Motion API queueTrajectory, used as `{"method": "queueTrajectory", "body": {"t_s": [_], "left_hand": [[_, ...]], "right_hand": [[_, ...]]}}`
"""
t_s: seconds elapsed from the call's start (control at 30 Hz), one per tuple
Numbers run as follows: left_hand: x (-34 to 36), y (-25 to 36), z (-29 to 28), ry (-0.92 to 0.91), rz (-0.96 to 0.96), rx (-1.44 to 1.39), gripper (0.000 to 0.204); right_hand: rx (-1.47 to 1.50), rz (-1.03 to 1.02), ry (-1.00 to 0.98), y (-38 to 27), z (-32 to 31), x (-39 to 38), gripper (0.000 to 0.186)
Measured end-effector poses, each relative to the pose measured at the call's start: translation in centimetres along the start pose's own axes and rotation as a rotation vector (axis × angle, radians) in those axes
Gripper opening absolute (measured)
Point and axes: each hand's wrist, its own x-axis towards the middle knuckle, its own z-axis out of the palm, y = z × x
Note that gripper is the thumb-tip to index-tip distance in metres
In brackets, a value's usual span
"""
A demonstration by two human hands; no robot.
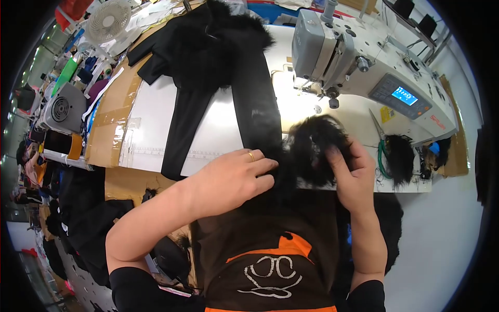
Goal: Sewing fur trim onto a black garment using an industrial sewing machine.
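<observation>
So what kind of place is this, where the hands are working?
Most likely a garment sewing workshop: an industrial sewing machine stands on the white table, a black furry garment lies across it, and scissors rest nearby.

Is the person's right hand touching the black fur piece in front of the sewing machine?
Touching. The head view shows the right hand with its fingers pressed into the black fur piece, no gap between them.

A grey sewing machine (pixel 364 62) with a lit blue screen (pixel 404 95) stands at the table's (pixel 156 114) far right, green-handled scissors (pixel 382 145) lie beneath it, and a white fan (pixel 108 21) sits far left.
</observation>
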Motion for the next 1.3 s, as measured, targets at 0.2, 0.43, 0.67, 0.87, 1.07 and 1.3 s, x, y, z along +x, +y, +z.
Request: {"method": "queueTrajectory", "body": {"t_s": [0.2, 0.43, 0.67, 0.87, 1.07, 1.3], "left_hand": [[0.6, -1.8, -0.9, -0.017, -0.005, -0.033, 0.022], [1.0, -2.4, -0.3, 0.089, -0.052, -0.294, 0.022], [1.6, -2.0, 2.2, 0.241, -0.334, -0.754, 0.026], [2.3, -1.9, 3.3, 0.449, -0.695, -0.976, 0.023], [3.1, -2.5, 3.0, 0.515, -0.766, -1.484, 0.024], [2.1, -5.1, 3.2, 0.299, -0.738, -1.657, 0.022]], "right_hand": [[-0.452, -0.431, -0.438, 0.2, 1.2, 0.0, 0.029], [-0.567, -0.341, -0.54, 0.6, 1.7, -0.3, 0.024], [-0.95, -0.817, -0.347, 1.5, 3.3, -1.4, 0.023], [-0.974, -0.875, -0.291, 2.3, 3.8, -1.9, 0.028], [-0.976, -0.926, -0.255, 2.8, 3.9, -1.9, 0.028], [-0.934, -1.003, -0.221, 4.0, 4.2, -2.0, 0.023]]}}
